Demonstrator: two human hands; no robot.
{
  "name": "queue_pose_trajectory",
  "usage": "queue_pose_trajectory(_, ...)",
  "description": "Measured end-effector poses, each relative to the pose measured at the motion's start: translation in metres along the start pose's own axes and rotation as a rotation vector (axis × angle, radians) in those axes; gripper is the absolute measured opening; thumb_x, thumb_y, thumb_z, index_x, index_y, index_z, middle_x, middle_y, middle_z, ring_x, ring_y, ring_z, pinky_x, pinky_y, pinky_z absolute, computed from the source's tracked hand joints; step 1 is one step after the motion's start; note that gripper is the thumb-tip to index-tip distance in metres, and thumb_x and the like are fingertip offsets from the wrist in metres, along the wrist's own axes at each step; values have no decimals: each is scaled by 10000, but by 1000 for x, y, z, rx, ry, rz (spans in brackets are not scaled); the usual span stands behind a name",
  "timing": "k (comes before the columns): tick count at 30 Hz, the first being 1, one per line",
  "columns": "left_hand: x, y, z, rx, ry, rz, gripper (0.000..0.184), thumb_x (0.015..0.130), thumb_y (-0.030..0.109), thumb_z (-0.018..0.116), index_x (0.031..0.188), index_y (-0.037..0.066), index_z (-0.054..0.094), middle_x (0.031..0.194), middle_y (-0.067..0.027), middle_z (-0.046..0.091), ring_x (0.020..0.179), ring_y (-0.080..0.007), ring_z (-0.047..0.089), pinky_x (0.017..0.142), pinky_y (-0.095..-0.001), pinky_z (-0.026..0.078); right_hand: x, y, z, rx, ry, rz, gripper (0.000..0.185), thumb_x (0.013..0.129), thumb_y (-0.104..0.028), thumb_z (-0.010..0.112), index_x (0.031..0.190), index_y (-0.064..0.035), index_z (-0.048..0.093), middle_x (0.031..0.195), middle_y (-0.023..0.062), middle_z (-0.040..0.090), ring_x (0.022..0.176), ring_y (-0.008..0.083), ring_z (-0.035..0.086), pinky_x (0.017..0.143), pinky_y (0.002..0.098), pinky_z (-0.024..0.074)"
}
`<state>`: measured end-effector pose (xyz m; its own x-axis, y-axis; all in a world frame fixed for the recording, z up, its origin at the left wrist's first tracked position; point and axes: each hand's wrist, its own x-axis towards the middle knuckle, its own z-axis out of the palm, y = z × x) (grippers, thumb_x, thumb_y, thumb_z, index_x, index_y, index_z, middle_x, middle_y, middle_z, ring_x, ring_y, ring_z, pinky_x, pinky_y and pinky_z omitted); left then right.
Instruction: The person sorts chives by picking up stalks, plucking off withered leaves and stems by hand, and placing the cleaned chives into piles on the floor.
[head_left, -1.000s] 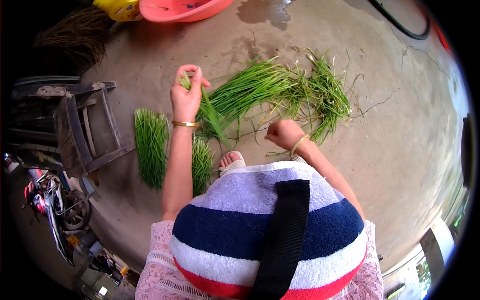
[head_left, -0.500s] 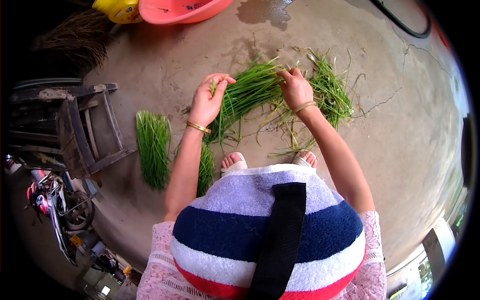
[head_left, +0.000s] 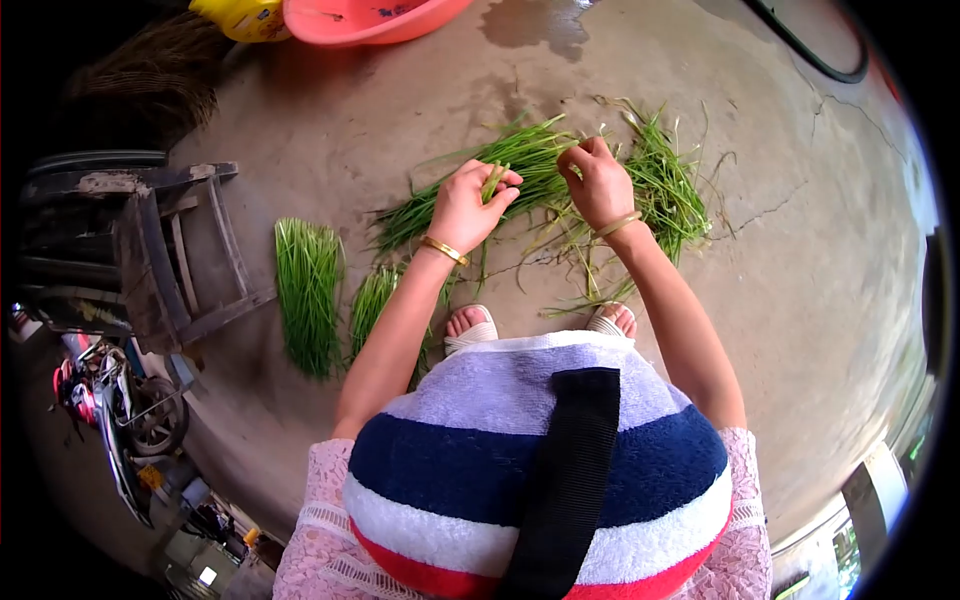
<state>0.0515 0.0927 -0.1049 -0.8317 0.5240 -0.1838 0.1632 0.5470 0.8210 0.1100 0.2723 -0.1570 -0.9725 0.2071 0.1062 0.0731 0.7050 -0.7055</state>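
Note:
My left hand (head_left: 472, 207) is closed round a few green chives (head_left: 492, 182), whose short ends show between thumb and fingers. Close by on the right, my right hand (head_left: 600, 188) is pinched, palm down; whatever lies between its fingertips is hidden. Beneath and beyond both hands, a long heap of chives (head_left: 540, 150) lies on the concrete floor. To the right of my right hand is a looser, tangled heap of stalks (head_left: 668, 195). Left of my left forearm lie a neat bundle of chives (head_left: 308, 300) and a smaller bundle (head_left: 372, 300), partly covered by the arm.
A pink basin (head_left: 385, 30) and a yellow container (head_left: 245, 18) stand at the far left, near a twig broom (head_left: 150, 95). A worn wooden stool (head_left: 150, 255) is at the left, a motorbike (head_left: 150, 415) beyond. A dark hose (head_left: 805, 52) lies far right. My sandalled feet (head_left: 468, 328) are below the hands.
My left hand has moved right and slightly down, closer to my right hand, still holding the few chives. My right hand stays pinched in nearly the same place.

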Motion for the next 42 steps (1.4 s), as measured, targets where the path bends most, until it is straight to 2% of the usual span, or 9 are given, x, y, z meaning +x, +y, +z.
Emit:
queue_pose_trajectory(5,3,0,0,43,-11,-23,251,625,130,697,868,121,632,864,-69,560,786,-230,572,716,-309,456,-6,-15,-21,395,-60,165,110,716,-33,619,819,-57,589,750,34,547,562,104,498,534,225,418)
queue_pose_trajectory(8,5,10,2,53,-24,-13,239,623,142,700,852,113,635,869,-72,559,777,-230,568,709,-310,454,-13,-12,-18,797,-97,291,85,746,-35,602,827,-22,581,768,8,572,609,67,508,559,204,418)
queue_pose_trajectory(11,5,11,5,106,-49,63,234,647,101,697,871,83,634,822,-40,557,771,-153,570,703,-264,446,-13,-25,-25,886,-117,320,96,765,-27,587,858,-7,570,791,-2,576,660,44,502,592,183,415)
queue_pose_trajectory(13,5,8,5,55,-44,57,209,648,129,693,845,85,639,809,-58,566,745,-185,573,691,-280,449,-11,-31,-28,1003,-140,345,164,759,-12,587,923,-16,570,803,5,572,692,43,500,613,184,416)
queue_pose_trajectory(18,3,11,-7,-119,-131,-64,169,675,163,679,814,72,644,718,-67,602,658,-168,582,642,-274,452,-7,-34,-32,756,-359,256,244,750,-9,592,993,-30,591,785,8,576,715,45,509,624,188,419)
queue_pose_trajectory(20,3,15,-16,-150,-227,-149,126,728,104,656,806,11,624,736,1,603,699,-55,519,657,-219,424,-7,-32,-28,774,-292,308,170,754,-17,590,922,-19,618,765,12,590,685,50,512,609,193,423)
queue_pose_trajectory(28,2,21,-38,-94,-107,-105,116,724,88,650,816,23,621,754,1,609,699,-63,531,659,-210,422,2,-26,-54,989,-65,565,161,788,-109,594,918,-23,635,726,2,614,566,22,483,503,167,396)
queue_pose_trajectory(34,1,31,-24,145,42,54,106,672,77,677,750,36,618,720,-41,596,654,-120,571,598,-241,442,0,-54,-31,912,-184,515,171,709,-127,686,794,3,613,704,26,608,587,51,528,508,183,422)
queue_pose_trajectory(42,-1,34,-19,94,-7,2,102,697,74,659,763,15,609,755,-60,607,690,-140,580,644,-255,452,0,-58,-34,946,-205,518,108,776,-94,605,803,11,599,687,39,611,508,71,543,445,176,398)
